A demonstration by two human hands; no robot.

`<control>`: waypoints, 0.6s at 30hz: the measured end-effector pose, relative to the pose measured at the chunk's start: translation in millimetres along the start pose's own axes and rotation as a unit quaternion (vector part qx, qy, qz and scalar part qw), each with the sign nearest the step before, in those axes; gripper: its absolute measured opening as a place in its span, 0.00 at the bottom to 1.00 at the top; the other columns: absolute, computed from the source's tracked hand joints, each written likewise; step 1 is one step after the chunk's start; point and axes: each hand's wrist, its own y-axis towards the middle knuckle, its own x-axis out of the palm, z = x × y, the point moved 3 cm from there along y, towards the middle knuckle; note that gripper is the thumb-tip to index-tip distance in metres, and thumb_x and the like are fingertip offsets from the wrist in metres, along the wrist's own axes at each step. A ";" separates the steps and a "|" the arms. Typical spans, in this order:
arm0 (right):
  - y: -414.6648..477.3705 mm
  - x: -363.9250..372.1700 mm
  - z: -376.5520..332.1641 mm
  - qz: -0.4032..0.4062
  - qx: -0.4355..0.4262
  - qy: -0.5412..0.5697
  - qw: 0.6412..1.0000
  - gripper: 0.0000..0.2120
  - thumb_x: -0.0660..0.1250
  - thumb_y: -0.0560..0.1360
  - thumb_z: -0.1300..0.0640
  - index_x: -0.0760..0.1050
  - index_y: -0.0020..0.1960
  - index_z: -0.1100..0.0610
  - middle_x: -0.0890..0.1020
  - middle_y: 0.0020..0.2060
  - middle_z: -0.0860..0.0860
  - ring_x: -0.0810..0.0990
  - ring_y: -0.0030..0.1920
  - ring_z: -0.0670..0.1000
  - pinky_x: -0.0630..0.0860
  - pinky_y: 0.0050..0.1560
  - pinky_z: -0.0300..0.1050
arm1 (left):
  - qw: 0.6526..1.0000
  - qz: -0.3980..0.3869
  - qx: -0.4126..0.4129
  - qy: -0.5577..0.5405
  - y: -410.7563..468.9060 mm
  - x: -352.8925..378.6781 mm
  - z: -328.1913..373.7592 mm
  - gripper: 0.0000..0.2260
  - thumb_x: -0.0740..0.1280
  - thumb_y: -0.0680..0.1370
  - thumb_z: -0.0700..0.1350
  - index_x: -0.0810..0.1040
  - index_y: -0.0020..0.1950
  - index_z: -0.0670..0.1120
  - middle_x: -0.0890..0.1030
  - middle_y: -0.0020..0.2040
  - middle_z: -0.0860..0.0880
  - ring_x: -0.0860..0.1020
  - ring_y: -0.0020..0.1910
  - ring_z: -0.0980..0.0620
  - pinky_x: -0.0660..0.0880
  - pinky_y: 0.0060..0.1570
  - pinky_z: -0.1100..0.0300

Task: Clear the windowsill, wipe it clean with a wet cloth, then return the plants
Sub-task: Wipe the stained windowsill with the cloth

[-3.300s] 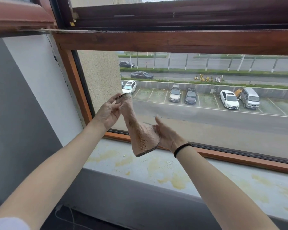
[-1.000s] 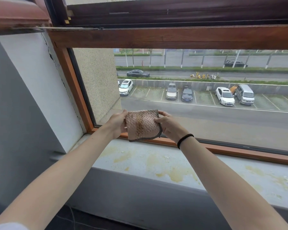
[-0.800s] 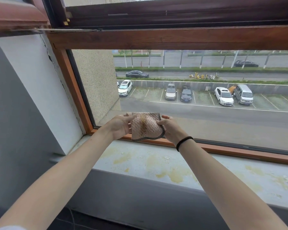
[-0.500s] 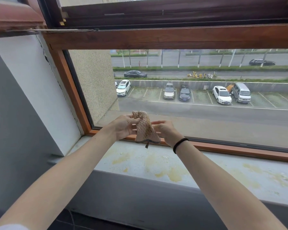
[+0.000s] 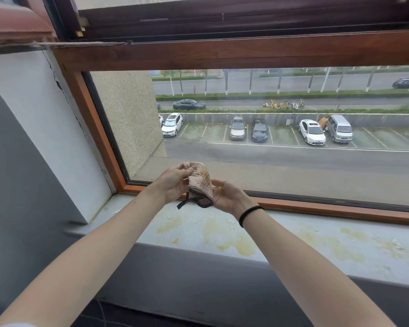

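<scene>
- Two bare arms reach forward from the person toward the window, and they meet at one small cloth [image 5: 200, 182].
- The left grip [image 5: 175, 182] is grasping the cloth: its fingertips pinch the upper left edge of the bunched fabric.
- The right grip [image 5: 227, 194] touches the right side of the cloth. Its fingers are mostly hidden behind the fabric, so I cannot tell if it clasps the cloth or only supports it.
- The cloth is pinkish-beige with a dark net-like border. It is crumpled into a lump, and one dark corner hangs down at the lower left.
- The cloth is held in the air above the windowsill [image 5: 293, 237], near its left end, and it seems apart from the surface.
- The windowsill is pale grey and carries yellow stains [image 5: 236, 241] and small white crumbs.
- A black band [image 5: 249, 214] sits around the right wrist.
- The window frame [image 5: 316, 210] is of reddish-brown wood, and a white wall [image 5: 33, 138] with a thin crack stands at the left.
- Through the glass I see parked cars [image 5: 312, 135], a road and a row of trees.
</scene>
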 end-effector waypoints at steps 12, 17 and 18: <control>-2.7 -2.6 11.1 -0.011 -0.009 0.040 0.999 0.11 0.53 0.81 0.63 0.73 0.49 0.66 0.81 0.43 0.61 0.83 0.39 0.58 0.82 0.41 0.55 | 0.983 0.053 0.017 0.173 -2.5 -12.6 -3.1 0.17 0.66 0.74 0.28 0.74 0.62 0.33 0.81 0.47 0.42 0.80 0.45 0.46 0.80 0.44 0.58; -4.3 -5.6 10.5 -0.011 -0.018 0.005 1.000 0.08 0.56 0.80 0.62 0.73 0.49 0.63 0.78 0.44 0.57 0.78 0.42 0.54 0.82 0.39 0.47 | 0.994 0.038 -0.013 0.098 -4.2 -14.5 -21.1 0.15 0.63 0.77 0.32 0.73 0.64 0.39 0.81 0.49 0.43 0.80 0.46 0.47 0.80 0.45 0.52; -3.2 -7.8 10.8 -0.007 -0.022 -0.009 1.000 0.07 0.57 0.80 0.65 0.73 0.52 0.63 0.78 0.45 0.57 0.78 0.42 0.53 0.82 0.39 0.45 | 0.997 0.022 -0.024 0.074 -6.1 -13.3 -24.4 0.13 0.62 0.79 0.33 0.73 0.62 0.40 0.82 0.47 0.44 0.81 0.44 0.48 0.81 0.41 0.53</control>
